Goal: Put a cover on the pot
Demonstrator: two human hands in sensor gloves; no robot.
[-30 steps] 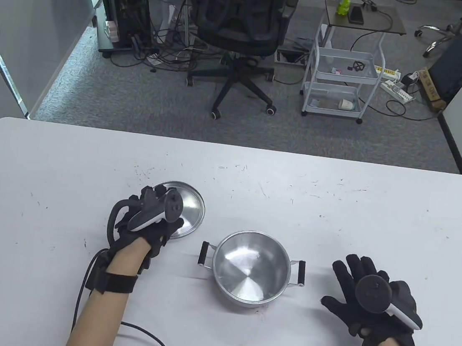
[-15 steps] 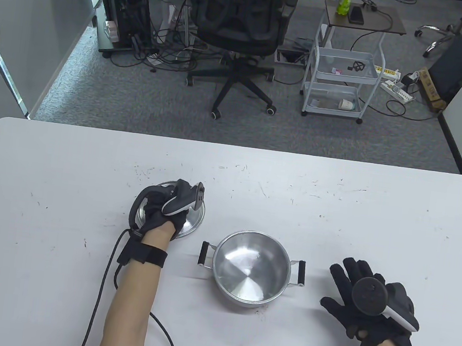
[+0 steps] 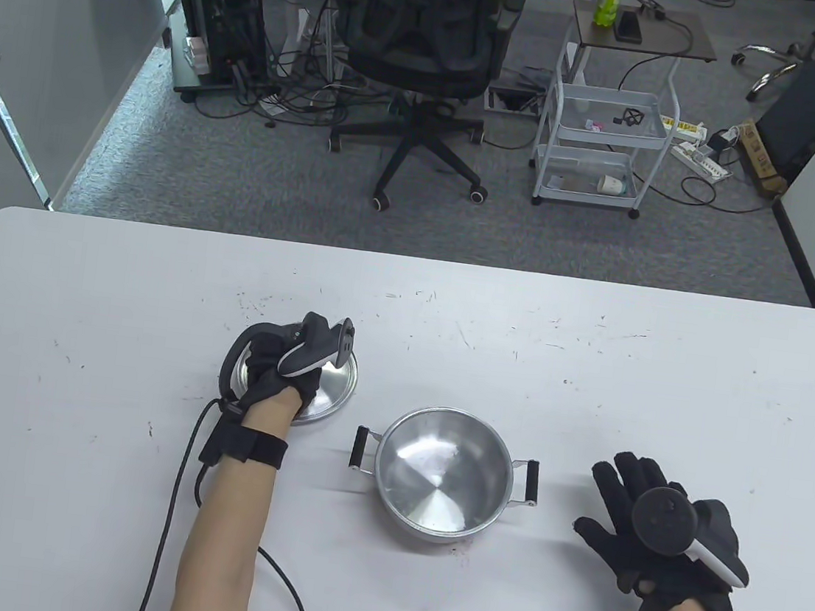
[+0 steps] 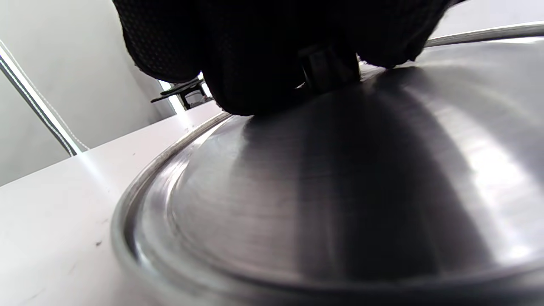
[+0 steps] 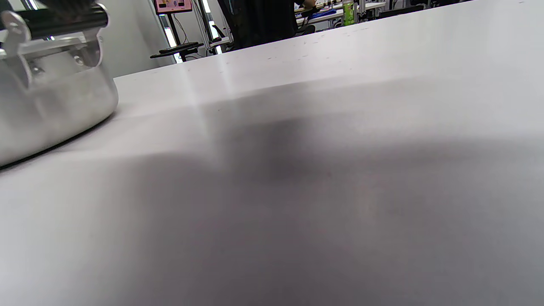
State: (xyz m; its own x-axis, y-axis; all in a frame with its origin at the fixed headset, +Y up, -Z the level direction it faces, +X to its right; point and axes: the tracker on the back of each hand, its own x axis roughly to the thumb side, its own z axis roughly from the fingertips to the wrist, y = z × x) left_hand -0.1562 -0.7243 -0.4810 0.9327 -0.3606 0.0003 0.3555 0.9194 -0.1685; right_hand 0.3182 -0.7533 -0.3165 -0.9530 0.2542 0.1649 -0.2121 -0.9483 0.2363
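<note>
A steel pot (image 3: 441,484) with two black side handles stands open on the white table, also at the left edge of the right wrist view (image 5: 46,97). Its steel lid (image 3: 334,386) lies flat on the table to the pot's upper left. My left hand (image 3: 281,368) is on top of the lid, fingers closed around its black knob (image 4: 329,70); the lid's dome (image 4: 340,191) fills the left wrist view. My right hand (image 3: 637,519) lies open and flat on the table right of the pot, holding nothing.
The white table (image 3: 75,354) carries small dark marks. A black cable (image 3: 166,513) trails from my left wrist toward the near edge. Beyond the far edge are an office chair (image 3: 424,48) and a wheeled cart (image 3: 600,129).
My left hand moved up and right over the lid and closed on its knob. The lid still lies on the table. My right hand barely shifted.
</note>
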